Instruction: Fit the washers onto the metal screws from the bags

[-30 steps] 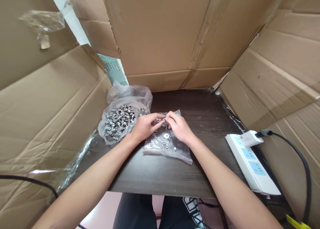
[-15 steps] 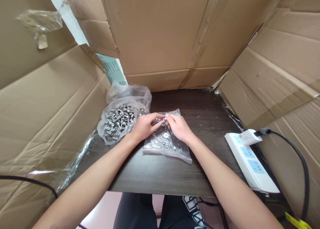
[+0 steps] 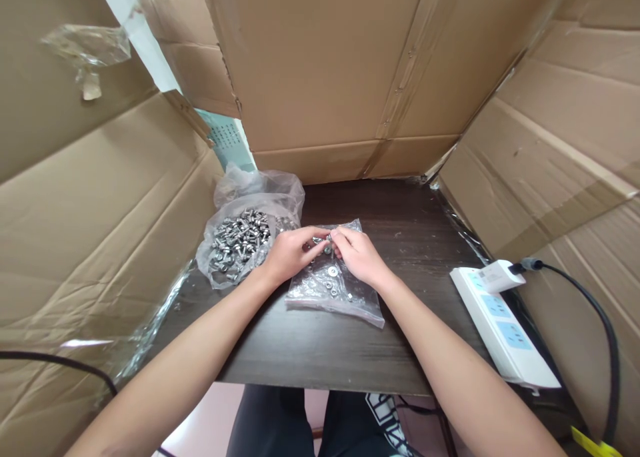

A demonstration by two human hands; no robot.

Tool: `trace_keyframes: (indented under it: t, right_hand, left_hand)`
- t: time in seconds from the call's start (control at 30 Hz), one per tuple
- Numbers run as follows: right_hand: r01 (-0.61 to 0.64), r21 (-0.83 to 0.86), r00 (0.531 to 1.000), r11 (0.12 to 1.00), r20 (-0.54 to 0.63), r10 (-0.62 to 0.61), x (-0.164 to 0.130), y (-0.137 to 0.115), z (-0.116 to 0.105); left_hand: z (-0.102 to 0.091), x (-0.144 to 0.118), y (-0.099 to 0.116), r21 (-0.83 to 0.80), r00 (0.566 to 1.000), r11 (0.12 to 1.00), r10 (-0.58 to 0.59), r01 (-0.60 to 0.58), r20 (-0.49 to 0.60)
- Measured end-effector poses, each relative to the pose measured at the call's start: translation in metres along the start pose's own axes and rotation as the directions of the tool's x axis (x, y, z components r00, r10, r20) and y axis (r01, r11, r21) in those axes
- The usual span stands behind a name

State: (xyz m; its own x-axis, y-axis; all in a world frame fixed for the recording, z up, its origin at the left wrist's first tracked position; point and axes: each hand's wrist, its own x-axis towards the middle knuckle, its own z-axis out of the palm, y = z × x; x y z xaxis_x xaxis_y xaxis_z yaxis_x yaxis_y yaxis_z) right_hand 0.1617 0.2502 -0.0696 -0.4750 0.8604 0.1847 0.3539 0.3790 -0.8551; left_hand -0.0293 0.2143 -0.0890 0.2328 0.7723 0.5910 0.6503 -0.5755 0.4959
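Head view: a person seated at a dark wooden table walled in by cardboard sheets.
Left hand: fingertips pinched on a small metal fastener, too small to tell bolt from nut, held just above the flat bag.
Right hand: fingertips closed on the same small metal fastener, meeting the left hand's fingertips.
Flat bag: clear plastic, lying on the table under both hands; loose nuts and a washer lie on or in it, which cannot be told.
Open bag: clear plastic, heaped with silver screws, touching the left hand's outer side.
Power strip: white, at the table's right edge, one white plug inserted, black cable trailing right.
Tape scrap: clear, stuck on the left cardboard.
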Motion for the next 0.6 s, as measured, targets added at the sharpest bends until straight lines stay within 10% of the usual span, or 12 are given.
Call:
trace_keyframes:
  t: [0.6]
  right_hand:
    - [0.002,-0.011,1.0,1.0,0.02,-0.002,0.0,-0.0021,-0.0009]
  left_hand:
    - [0.0007,0.0033,0.0043,-0.246,0.982,0.952,-0.19,0.181,-0.015]
